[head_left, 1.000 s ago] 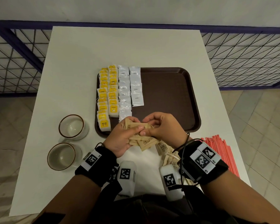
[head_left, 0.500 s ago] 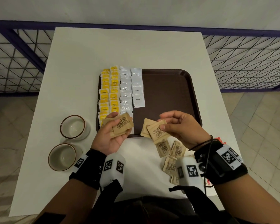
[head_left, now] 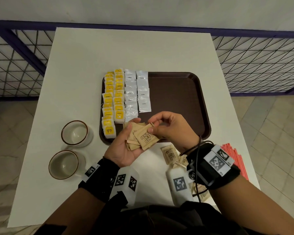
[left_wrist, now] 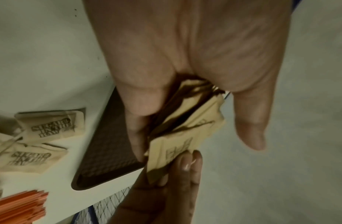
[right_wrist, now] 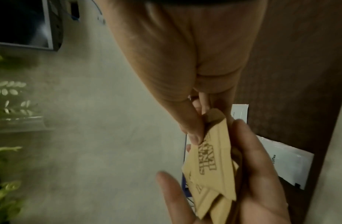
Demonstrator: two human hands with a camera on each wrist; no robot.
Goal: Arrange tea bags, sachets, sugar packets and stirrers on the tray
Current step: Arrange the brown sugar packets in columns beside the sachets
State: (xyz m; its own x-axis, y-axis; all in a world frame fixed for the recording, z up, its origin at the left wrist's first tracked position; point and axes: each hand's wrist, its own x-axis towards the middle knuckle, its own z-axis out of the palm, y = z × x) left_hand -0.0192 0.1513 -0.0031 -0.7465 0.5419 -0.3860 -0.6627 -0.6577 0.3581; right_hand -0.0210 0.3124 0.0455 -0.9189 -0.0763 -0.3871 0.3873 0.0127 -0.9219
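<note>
The left hand (head_left: 126, 148) lies palm up over the near edge of the tray (head_left: 185, 92), fingers partly curled round a fanned stack of brown sugar packets (head_left: 139, 138), with its thumb pressing on the stack's far left corner. The right hand (head_left: 173, 128) comes in from the right, thumb and forefinger pinching the far corner of the top packet (head_left: 147, 137) of that stack, while its other fingers curl loosely above. In the right wrist view that pinch shows at the packet's printed face (right_wrist: 214, 153), with the left hand's fingers (right_wrist: 258, 174) cupped beneath.

The brown tray sits in the middle of the white bench (head_left: 85, 53). Its left part holds two columns of yellow tea bags (head_left: 113, 100), overlapping from far to near, and just to their right two columns of white coffee sachets (head_left: 137, 94); the right column of sachets stops short of the near edge. The right part of the tray floor is bare brown.

More loose sugar packets (head_left: 171, 154) lie on the bench near the tray's near right corner, partly hidden by the right wrist. A bundle of red stirrers (head_left: 236, 160) lies at the bench's near right edge. Two empty cups (head_left: 75, 132) stand on the bench to the left of the tray, one nearer than the other.
</note>
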